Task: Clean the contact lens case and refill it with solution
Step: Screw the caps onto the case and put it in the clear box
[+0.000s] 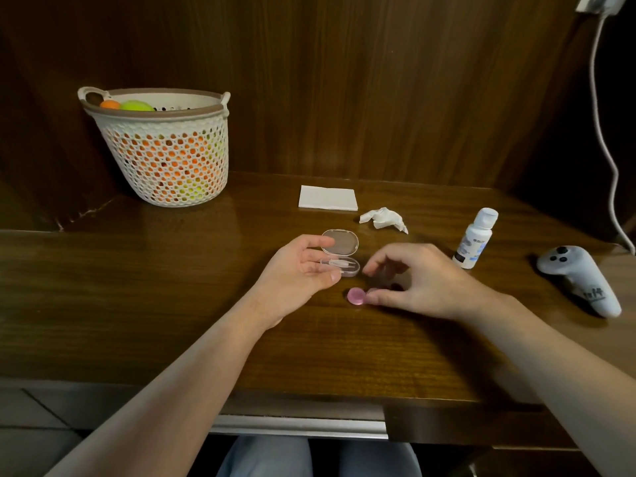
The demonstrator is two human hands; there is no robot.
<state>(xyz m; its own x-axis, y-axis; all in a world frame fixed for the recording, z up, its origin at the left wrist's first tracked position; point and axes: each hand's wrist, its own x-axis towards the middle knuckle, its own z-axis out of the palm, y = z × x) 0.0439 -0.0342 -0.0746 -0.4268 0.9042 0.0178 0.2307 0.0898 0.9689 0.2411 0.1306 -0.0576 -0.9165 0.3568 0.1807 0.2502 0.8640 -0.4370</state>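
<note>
Left hand steadies the open clear case; right hand pinches a pink cap; crumpled tissue suggests wiping done, refill from the bottle left

The desk is dark brown wood with a fine streaked grain, as is the panelling behind it. On the desk's far left corner, the basket is cream-white, its wall an openwork of small holes showing orange and yellow-green, its rim band taupe. Toward the desk's middle lie a plain white folded tissue and a white crumpled tissue. The lens box is clear, the round cap pink. The bottle is white with a dark-based label; the controller is pale grey with black buttons.
</note>
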